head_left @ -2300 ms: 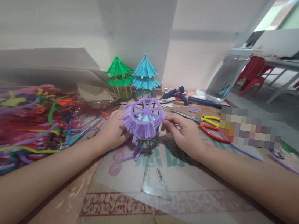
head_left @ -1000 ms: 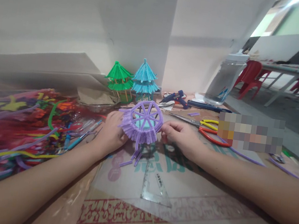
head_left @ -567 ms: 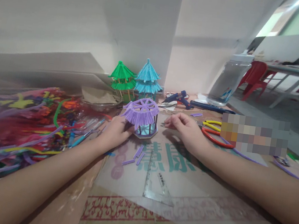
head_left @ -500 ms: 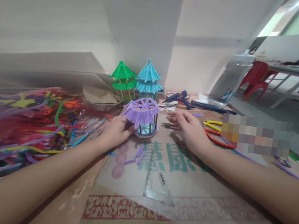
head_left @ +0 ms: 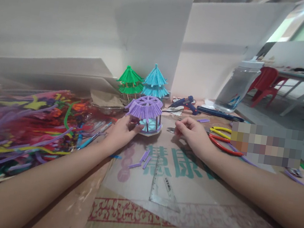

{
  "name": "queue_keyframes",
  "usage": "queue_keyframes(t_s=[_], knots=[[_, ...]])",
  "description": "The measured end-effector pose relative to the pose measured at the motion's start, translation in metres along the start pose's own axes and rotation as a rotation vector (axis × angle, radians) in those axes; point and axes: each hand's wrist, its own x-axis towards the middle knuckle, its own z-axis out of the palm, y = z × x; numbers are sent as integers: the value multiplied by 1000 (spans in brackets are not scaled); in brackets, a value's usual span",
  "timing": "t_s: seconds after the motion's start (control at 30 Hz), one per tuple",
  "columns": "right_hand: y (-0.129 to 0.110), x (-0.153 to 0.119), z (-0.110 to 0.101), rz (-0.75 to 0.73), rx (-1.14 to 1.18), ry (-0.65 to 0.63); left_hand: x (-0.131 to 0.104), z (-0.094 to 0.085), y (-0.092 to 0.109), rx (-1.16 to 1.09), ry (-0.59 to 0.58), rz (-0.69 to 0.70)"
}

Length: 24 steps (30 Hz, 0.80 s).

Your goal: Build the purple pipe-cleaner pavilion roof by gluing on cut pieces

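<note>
The left hand (head_left: 121, 132) has hold of a little purple house (head_left: 145, 111) in the middle of the scene. Its thumb is at the low left side of the house, and its fingers curl behind, where I can't see them well. The house has an open, wheel-like top and dark posts.

The right hand (head_left: 191, 134) is to the right of the house and apart from it. Its thumb and pointing finger are bent close together. I can't tell if they pinch anything. Scissors (head_left: 224, 149) with red and yellow handles lie by that hand, with the tips poking out on its left.

On the near side of the house, some short purple strips (head_left: 144, 156) and a clear ruler (head_left: 153, 189) lie on the cardboard (head_left: 200, 215). A green house (head_left: 131, 76) and a blue house (head_left: 155, 79) stand on the far side.
</note>
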Motion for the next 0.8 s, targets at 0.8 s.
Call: queue_keyframes(t_s=[0.8], knots=[[-12,-15,6,-148,-376,-118,0,0,-1,83,6,160]])
